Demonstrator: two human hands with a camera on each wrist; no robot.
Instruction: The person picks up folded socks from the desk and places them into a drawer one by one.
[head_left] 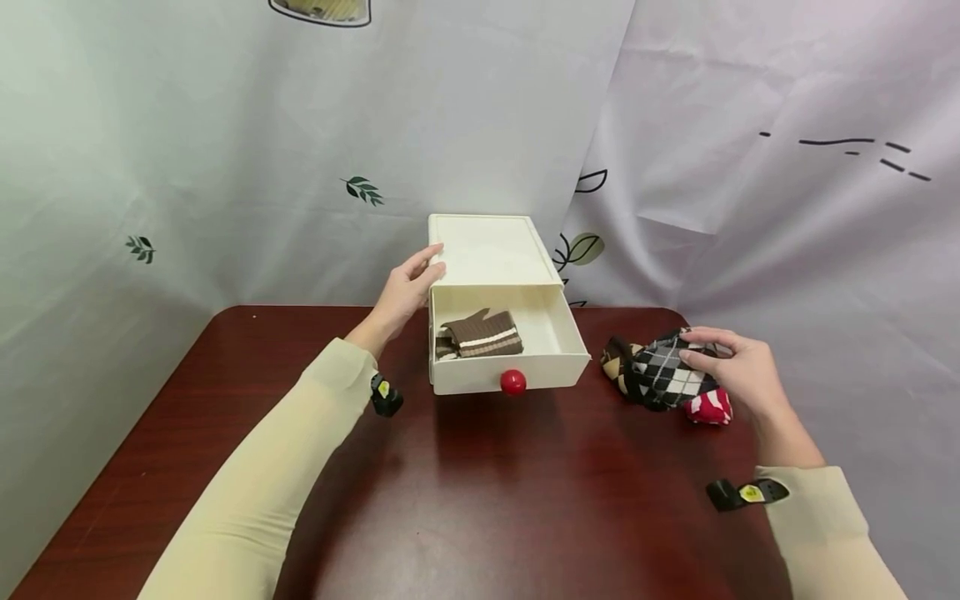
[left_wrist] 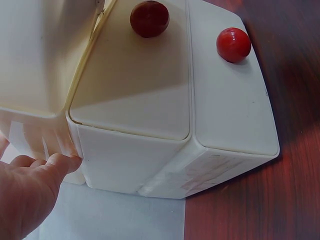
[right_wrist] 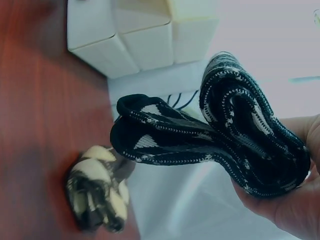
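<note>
My right hand [head_left: 738, 371] pinches a folded pair of black, grey and white argyle socks [head_left: 671, 367] between thumb and fingers. In the right wrist view the socks [right_wrist: 250, 135] show their rolled fold, with their layered edges facing the camera. My left hand [head_left: 405, 292] touches the left side of a white drawer unit [head_left: 491, 250], fingertips at its top edge. The unit's top drawer [head_left: 555, 371] is pulled out by its red knob side. Inside it, at the left, lies a brown knitted bundle [head_left: 483, 333] with white stripes, partly over another dark striped piece.
Beside the argyle socks lie a black and tan patterned bundle [head_left: 615, 362] and a red and white one [head_left: 708, 407] on the dark red table [head_left: 480, 517]. Below the top drawer, two closed drawers carry red knobs [left_wrist: 233, 45]. A white printed curtain [head_left: 262, 167] hangs behind.
</note>
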